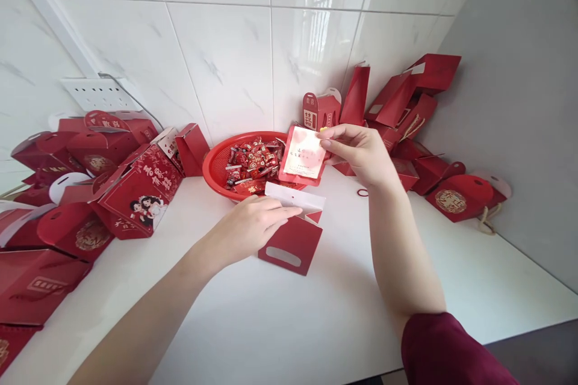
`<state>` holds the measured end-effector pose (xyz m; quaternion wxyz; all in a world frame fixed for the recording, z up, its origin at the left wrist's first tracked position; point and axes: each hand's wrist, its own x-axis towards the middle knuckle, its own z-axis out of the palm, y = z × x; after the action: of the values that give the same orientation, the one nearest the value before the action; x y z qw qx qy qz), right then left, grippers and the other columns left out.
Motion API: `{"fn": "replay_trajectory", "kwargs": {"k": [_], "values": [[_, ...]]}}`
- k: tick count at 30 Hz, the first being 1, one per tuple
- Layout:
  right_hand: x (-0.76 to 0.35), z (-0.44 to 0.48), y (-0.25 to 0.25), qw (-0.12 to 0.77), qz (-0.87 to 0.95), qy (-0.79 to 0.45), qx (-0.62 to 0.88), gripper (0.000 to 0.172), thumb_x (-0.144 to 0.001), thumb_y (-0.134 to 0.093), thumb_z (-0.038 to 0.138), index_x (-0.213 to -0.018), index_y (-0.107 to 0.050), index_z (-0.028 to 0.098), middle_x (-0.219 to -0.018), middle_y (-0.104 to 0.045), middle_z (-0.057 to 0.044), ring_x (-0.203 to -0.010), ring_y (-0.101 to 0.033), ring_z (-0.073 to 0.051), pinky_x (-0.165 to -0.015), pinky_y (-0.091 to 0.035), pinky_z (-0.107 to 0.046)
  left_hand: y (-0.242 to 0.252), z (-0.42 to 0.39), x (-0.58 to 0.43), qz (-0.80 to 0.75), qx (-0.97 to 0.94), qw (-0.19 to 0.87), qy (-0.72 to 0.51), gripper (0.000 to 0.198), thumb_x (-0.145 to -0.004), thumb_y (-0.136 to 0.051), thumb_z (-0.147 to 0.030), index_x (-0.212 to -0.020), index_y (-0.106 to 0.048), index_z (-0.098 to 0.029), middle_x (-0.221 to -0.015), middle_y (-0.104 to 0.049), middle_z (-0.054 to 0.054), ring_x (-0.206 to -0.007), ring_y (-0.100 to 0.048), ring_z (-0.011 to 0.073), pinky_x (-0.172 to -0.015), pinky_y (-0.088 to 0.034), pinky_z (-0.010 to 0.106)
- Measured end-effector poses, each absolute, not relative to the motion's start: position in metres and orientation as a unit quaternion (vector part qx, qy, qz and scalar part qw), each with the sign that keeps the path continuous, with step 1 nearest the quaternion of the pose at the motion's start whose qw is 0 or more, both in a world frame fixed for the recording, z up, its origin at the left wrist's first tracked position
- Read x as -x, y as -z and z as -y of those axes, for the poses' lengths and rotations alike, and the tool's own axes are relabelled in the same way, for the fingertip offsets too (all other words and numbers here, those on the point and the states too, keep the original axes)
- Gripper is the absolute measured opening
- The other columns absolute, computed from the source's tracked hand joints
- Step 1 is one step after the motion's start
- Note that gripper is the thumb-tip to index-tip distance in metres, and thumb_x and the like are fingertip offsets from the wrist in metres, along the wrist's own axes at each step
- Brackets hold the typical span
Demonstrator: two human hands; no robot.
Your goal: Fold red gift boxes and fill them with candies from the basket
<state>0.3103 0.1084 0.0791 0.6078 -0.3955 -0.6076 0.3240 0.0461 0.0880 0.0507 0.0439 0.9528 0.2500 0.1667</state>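
Observation:
My right hand (pixel 356 153) pinches a flat pink-and-white packet (pixel 303 156) by its right edge, thumb against fingers. The packet is raised upright above the back of a small red gift box (pixel 289 243), and printed text faces me. My left hand (pixel 246 225) grips the box's left side, with its index finger stretched across the open top. A white inner flap (pixel 295 197) stands up at the back of the box. Behind it sits a red plastic basket (pixel 217 162) of red-wrapped sweets (pixel 255 159), partly covered by the packet and flap.
Many red gift boxes (pixel 135 195) are heaped on the left of the white table (pixel 253 325). More red boxes (pixel 456 197) are piled at the right by a grey panel (pixel 510 132). Behind stands a tiled wall (pixel 221 60) with a socket strip (pixel 102 94) and cable.

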Motion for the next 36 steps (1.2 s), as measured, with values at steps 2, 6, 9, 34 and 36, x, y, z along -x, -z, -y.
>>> {"fn": "replay_trajectory", "kwargs": {"k": [2, 6, 9, 34, 36], "values": [[-0.316, -0.1, -0.081, 0.609, 0.604, -0.314, 0.407, 0.02, -0.076, -0.079, 0.033, -0.091, -0.077, 0.021, -0.103, -0.074, -0.005, -0.082, -0.07, -0.016, -0.063, -0.063, -0.026, -0.053, -0.088, -0.042, -0.254, -0.952, 0.048, -0.163, 0.034, -0.1, -0.046, -0.021, -0.127, -0.065, -0.028, -0.102, -0.073, 0.003, -0.09, -0.067, 0.0175, -0.078, -0.053, 0.029], [-0.325, -0.09, -0.083, 0.621, 0.599, -0.295, 0.411, 0.019, -0.075, -0.081, 0.031, -0.092, -0.079, 0.023, -0.1, -0.075, -0.005, -0.078, -0.071, -0.017, -0.059, -0.064, -0.027, -0.062, -0.086, -0.032, -0.286, -0.944, 0.025, -0.161, 0.033, -0.099, -0.048, -0.022, -0.126, -0.067, -0.028, -0.112, -0.074, 0.001, -0.095, -0.07, 0.02, -0.082, -0.053, 0.031], [-0.325, -0.084, -0.086, 0.619, 0.601, -0.295, 0.411, 0.018, -0.074, -0.082, 0.031, -0.091, -0.08, 0.023, -0.096, -0.076, -0.004, -0.074, -0.071, -0.017, -0.057, -0.064, -0.028, -0.07, -0.081, -0.031, -0.311, -0.939, 0.005, -0.15, 0.037, -0.099, -0.046, -0.023, -0.132, -0.062, -0.029, -0.116, -0.073, 0.001, -0.093, -0.071, 0.0209, -0.081, -0.053, 0.033], [-0.286, -0.083, -0.085, 0.545, 0.652, -0.396, 0.349, 0.031, -0.074, -0.081, 0.041, -0.086, -0.062, 0.02, -0.086, -0.067, -0.002, -0.075, -0.067, -0.014, -0.063, -0.062, -0.026, -0.071, -0.073, -0.047, -0.36, -0.81, 0.325, -0.331, 0.024, -0.092, -0.061, -0.04, -0.091, -0.075, -0.02, -0.109, -0.072, 0.006, -0.103, -0.066, 0.023, -0.089, -0.055, 0.036], [-0.286, -0.083, -0.085, 0.543, 0.653, -0.393, 0.353, 0.032, -0.075, -0.081, 0.042, -0.087, -0.062, 0.02, -0.087, -0.067, -0.002, -0.075, -0.067, -0.014, -0.061, -0.062, -0.025, -0.071, -0.075, -0.046, -0.355, -0.801, 0.352, -0.33, 0.025, -0.092, -0.061, -0.04, -0.091, -0.075, -0.02, -0.108, -0.072, 0.006, -0.103, -0.066, 0.0237, -0.087, -0.056, 0.036]]}}
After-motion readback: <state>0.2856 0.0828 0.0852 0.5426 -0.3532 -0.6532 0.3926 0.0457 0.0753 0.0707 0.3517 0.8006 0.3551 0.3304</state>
